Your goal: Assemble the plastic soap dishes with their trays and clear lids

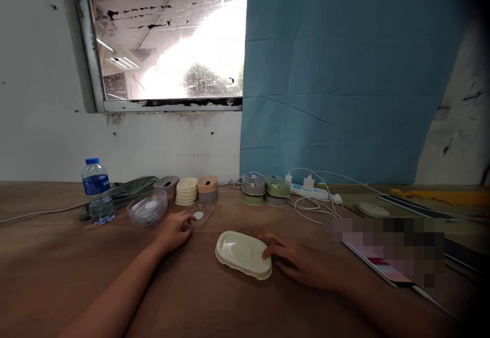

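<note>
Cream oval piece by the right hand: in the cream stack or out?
Out: the cream oval piece is apart, nearer the camera than the cream stack, with the right hand at its edge.

Bare left forearm (132,284), bare left grip (176,232), bare right forearm (358,279), bare right grip (296,260), slim fingers (276,250)

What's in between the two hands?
In the head view, a clear plastic piece by the left hand, and a cream plastic piece touched by the right hand; brown table shows between the pieces.
</note>
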Demonstrator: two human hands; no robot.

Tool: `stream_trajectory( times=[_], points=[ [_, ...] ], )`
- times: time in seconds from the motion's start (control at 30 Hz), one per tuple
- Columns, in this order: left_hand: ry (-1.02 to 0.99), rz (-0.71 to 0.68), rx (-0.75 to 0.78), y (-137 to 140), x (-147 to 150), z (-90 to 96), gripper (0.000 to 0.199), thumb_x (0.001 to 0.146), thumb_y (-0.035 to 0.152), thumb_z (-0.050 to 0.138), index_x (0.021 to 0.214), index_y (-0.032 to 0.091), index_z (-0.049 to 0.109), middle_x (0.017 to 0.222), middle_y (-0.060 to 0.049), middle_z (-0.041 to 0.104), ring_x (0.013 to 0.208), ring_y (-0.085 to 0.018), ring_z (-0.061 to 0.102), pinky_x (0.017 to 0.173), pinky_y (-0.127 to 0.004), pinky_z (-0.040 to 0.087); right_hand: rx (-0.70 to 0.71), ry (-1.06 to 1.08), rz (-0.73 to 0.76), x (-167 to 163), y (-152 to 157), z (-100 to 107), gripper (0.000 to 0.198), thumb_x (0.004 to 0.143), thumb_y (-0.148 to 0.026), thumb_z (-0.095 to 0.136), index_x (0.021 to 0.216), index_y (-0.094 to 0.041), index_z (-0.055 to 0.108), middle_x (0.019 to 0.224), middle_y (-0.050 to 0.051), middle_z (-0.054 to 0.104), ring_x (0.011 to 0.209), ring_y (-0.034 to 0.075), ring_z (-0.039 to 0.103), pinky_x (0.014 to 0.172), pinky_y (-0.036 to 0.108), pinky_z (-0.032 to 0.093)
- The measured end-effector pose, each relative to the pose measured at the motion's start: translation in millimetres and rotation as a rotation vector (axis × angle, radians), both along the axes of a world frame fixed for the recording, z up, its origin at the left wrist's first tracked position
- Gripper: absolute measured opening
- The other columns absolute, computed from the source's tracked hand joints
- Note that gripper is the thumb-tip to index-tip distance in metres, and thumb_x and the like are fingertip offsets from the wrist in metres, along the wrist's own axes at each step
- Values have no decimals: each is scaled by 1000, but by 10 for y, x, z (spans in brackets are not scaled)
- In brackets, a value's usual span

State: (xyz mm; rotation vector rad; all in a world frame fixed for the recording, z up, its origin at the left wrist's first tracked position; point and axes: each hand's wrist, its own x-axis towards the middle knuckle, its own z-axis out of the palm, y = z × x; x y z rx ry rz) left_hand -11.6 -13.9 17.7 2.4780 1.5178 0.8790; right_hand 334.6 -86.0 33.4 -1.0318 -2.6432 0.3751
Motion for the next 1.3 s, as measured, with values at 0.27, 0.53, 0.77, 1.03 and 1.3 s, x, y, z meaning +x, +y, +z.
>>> stream_trajectory(
  times=[0.27, 0.53, 0.77, 1.03, 1.3],
  points=[
    [-153, 95, -105, 60, -98, -20, 11, 63, 27, 59, 66, 19, 65, 78, -3, 57, 75, -19, 56, 73, -30, 41, -60, 73, -25, -12, 72, 22, 22, 82, -14, 41, 95, -22, 56, 120, 7, 49, 107, 19, 51, 89, 34, 42],
    [-538, 124, -134, 172, -84, -69, 34, 71, 51, 52, 77, 17, 50, 85, -6, 64, 84, -21, 60, 77, -34, 45, -6, 95, 7, 22, 141, -6, 20, 78, -6, 41, 81, -20, 55, 108, 6, 55, 100, 16, 54, 85, 29, 43],
    [-938, 33, -312, 75, 146, -43, 44, 70, 59, 53, 84, 18, 42, 105, -12, 64, 94, -20, 63, 76, -32, 50, 45, 137, 5, 24, 169, -78, 23, 84, -14, 40, 100, -22, 55, 103, 4, 59, 94, 16, 56, 84, 29, 43],
    [-1274, -128, -462, -120, 343, 75, 33, 62, 30, 70, 77, 18, 43, 100, -8, 66, 93, -19, 63, 82, -32, 48, 34, 183, -61, 27, 193, -97, 28, 90, -20, 33, 106, -22, 55, 104, 5, 62, 96, 19, 57, 84, 32, 45],
    [-1258, -234, -427, -184, 392, 59, 33, 60, 12, 68, 74, 18, 39, 88, -2, 68, 80, -13, 63, 77, -26, 46, 150, 212, -98, 28, 184, -104, 29, 90, -20, 35, 112, -23, 53, 110, 6, 60, 102, 21, 55, 88, 37, 45]
  ],
)
